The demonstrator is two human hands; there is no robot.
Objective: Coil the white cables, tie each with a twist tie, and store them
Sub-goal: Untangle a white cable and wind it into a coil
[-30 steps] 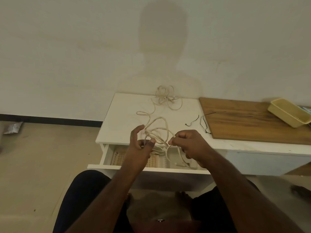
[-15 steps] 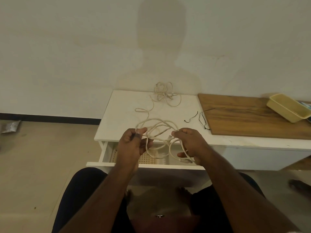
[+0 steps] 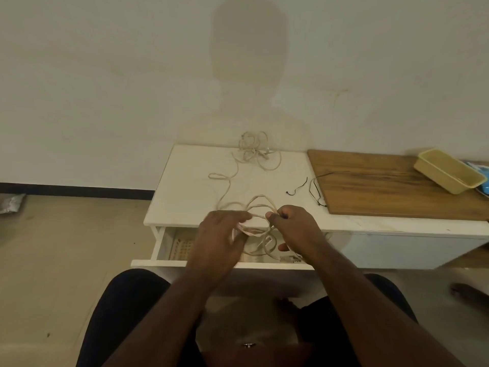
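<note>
I see a thin white cable gathered into a few loose, uneven loops between my two hands, held just above the front edge of the white tabletop and over the open drawer. My left hand is blurred; its fingers curl around one side of the loops. My right hand pinches the other side of the loops between thumb and curled fingers. From the loops one strand runs back across the tabletop, makes a small kink, and joins a tangled heap of cable near the wall; I cannot tell whether that heap is the same cable or a second one. Lower loops hang down into the drawer, where a plug end lies by the front rail.

Two black twist ties lie on the tabletop beside the wooden board, one overlapping its edge. A yellow tray sits on the board at the far right, with something blue behind it cut off by the frame. The drawer's contents are mostly hidden by my hands; only a pale lattice basket shows on its left.
</note>
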